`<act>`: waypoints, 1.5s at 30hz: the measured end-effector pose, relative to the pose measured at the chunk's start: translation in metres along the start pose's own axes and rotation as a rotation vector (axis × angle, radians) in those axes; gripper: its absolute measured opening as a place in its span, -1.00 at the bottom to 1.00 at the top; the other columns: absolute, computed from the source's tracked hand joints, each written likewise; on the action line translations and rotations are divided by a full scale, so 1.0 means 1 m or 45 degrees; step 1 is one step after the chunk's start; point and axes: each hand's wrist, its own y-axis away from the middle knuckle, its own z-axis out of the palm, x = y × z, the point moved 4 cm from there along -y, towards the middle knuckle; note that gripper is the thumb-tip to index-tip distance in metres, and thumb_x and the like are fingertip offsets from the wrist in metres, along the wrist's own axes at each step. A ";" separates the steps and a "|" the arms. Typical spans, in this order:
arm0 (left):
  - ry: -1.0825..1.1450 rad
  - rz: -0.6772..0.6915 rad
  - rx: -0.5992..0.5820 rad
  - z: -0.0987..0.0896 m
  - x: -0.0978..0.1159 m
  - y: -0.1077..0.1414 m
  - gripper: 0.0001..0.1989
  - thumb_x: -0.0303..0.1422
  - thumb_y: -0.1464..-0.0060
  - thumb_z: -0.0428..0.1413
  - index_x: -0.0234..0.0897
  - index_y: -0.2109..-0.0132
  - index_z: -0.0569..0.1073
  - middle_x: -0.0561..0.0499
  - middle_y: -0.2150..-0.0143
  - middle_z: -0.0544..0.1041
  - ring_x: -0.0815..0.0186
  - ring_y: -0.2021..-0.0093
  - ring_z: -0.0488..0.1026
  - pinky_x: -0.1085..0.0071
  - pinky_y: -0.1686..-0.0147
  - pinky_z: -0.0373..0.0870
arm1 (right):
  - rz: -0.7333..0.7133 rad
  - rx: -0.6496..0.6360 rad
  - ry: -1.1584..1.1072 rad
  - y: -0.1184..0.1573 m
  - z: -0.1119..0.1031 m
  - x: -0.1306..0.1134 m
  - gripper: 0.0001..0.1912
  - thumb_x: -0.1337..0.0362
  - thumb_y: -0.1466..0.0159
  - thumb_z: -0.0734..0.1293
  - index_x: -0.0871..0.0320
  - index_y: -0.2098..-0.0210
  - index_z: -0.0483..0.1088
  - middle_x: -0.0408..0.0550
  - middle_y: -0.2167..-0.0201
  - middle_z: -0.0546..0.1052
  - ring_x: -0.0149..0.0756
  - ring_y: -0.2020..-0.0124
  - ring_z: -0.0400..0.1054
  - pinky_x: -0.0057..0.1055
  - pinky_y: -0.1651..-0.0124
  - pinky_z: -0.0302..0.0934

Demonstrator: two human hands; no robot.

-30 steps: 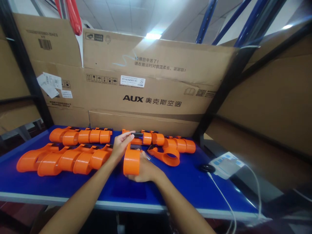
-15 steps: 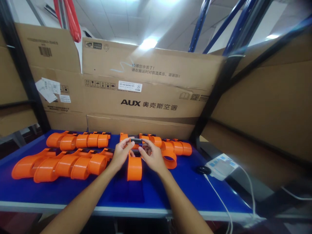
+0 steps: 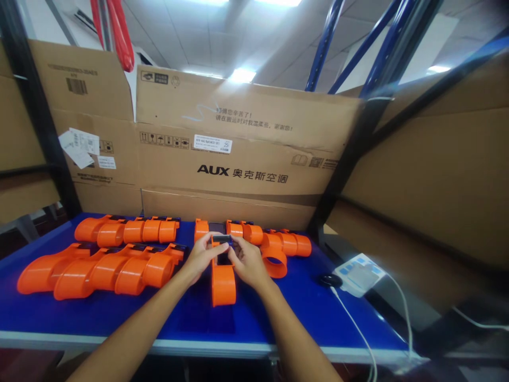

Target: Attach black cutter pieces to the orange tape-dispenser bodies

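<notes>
An orange tape dispenser is held up over the front middle of the table, its wide ring hanging down towards me. My left hand grips its dark upper end from the left, thumb lying across the front. From the right, my right hand pinches the same dark end, its thumb and fingers close to the left thumb. Fingers hide part of the dispenser's frame. Just behind my hands stands another orange dispenser with a dark end.
Two rows of orange dispensers lie on the left of the blue tabletop; several more lie at right. A white device, a black object and cables are on the right. A cardboard wall closes the back.
The held dispenser has come slightly lower and nearer to me, moving a little right. Both hands stay on its dark end, and the left thumb now reaches further across.
</notes>
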 end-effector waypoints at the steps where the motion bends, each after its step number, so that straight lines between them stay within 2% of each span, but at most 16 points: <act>1: 0.001 0.005 -0.006 0.001 0.001 0.001 -0.54 -0.20 0.14 0.41 -0.28 0.10 0.51 0.01 0.27 0.58 0.43 0.50 0.41 0.53 0.56 0.25 | -0.004 -0.033 -0.003 0.000 0.000 0.000 -0.60 0.24 -0.37 0.26 0.20 -0.17 0.37 -0.07 0.42 0.53 -0.31 0.48 0.36 -0.43 0.41 0.26; 6: 0.022 0.023 -0.053 0.004 0.007 0.004 -0.59 -0.25 0.14 0.41 -0.32 0.15 0.55 -0.05 0.22 0.61 0.46 0.52 0.38 0.51 0.54 0.23 | -0.004 -0.126 -0.039 0.002 -0.002 -0.001 -0.63 0.21 -0.41 0.23 0.18 -0.15 0.35 -0.04 0.34 0.54 -0.30 0.42 0.38 -0.43 0.37 0.26; 10: 0.026 -0.025 -0.054 0.005 0.006 0.005 -0.61 -0.22 0.14 0.41 -0.32 0.18 0.56 0.00 0.32 0.58 0.47 0.58 0.33 0.51 0.61 0.17 | -0.011 -0.135 -0.070 0.002 -0.002 -0.001 -0.63 0.20 -0.42 0.23 0.17 -0.17 0.33 -0.01 0.29 0.55 -0.29 0.40 0.39 -0.42 0.34 0.28; 16: 0.099 -0.063 -0.059 0.001 0.002 0.002 -0.55 -0.22 0.15 0.42 -0.33 0.12 0.56 0.01 0.32 0.59 0.54 0.65 0.25 0.53 0.65 0.13 | -0.055 -0.102 -0.006 0.002 -0.006 0.000 -0.55 0.16 -0.40 0.26 0.18 -0.23 0.33 -0.06 0.39 0.52 -0.29 0.44 0.36 -0.40 0.34 0.30; 19: 0.205 -0.101 -0.022 -0.002 0.000 0.000 -0.54 -0.21 0.13 0.41 -0.33 0.09 0.56 0.04 0.37 0.56 0.56 0.69 0.22 0.54 0.67 0.12 | -0.122 -0.124 0.062 0.003 -0.007 -0.001 -0.50 0.18 -0.40 0.26 0.16 -0.29 0.29 -0.01 0.29 0.55 -0.27 0.40 0.39 -0.36 0.27 0.35; 23: 0.283 -0.152 0.022 -0.001 -0.001 0.001 -0.53 -0.25 0.16 0.43 -0.34 0.09 0.56 0.07 0.43 0.53 0.54 0.67 0.27 0.55 0.66 0.18 | -0.197 -0.116 0.164 0.005 -0.005 -0.005 -0.41 0.29 -0.36 0.23 0.13 -0.37 0.18 0.07 0.13 0.58 -0.23 0.28 0.46 -0.29 0.15 0.40; 26: 0.310 -0.159 0.043 0.000 -0.002 0.002 -0.56 -0.26 0.19 0.44 -0.34 0.15 0.56 0.02 0.38 0.57 0.50 0.63 0.34 0.55 0.64 0.21 | -0.193 -0.083 0.269 0.006 0.001 -0.006 -0.34 0.35 -0.31 0.24 0.16 -0.39 0.15 0.12 0.10 0.59 -0.16 0.20 0.49 -0.25 0.08 0.40; 34: 0.327 -0.191 0.088 0.002 -0.007 0.002 -0.61 -0.28 0.19 0.44 -0.34 0.19 0.59 -0.04 0.31 0.61 0.39 0.48 0.49 0.53 0.57 0.33 | -0.058 -0.110 0.448 0.008 0.014 -0.001 -0.33 0.41 -0.25 0.27 0.25 -0.35 0.21 0.09 0.25 0.63 -0.20 0.35 0.50 -0.38 0.24 0.36; 41: 0.364 -0.197 0.055 0.004 -0.002 0.005 -0.63 -0.29 0.19 0.44 -0.35 0.21 0.60 -0.11 0.25 0.64 0.29 0.37 0.57 0.46 0.40 0.47 | -0.026 -0.138 0.371 0.010 0.016 -0.003 -0.31 0.45 -0.22 0.28 0.26 -0.35 0.20 0.07 0.27 0.65 -0.23 0.35 0.52 -0.43 0.24 0.36; 45: 0.336 -0.191 0.051 0.004 -0.002 0.005 -0.63 -0.30 0.18 0.44 -0.36 0.19 0.60 -0.08 0.30 0.63 0.34 0.43 0.54 0.50 0.48 0.41 | -0.026 -0.160 0.308 0.011 0.016 -0.005 -0.31 0.47 -0.21 0.28 0.25 -0.34 0.20 0.06 0.26 0.64 -0.24 0.35 0.51 -0.43 0.24 0.36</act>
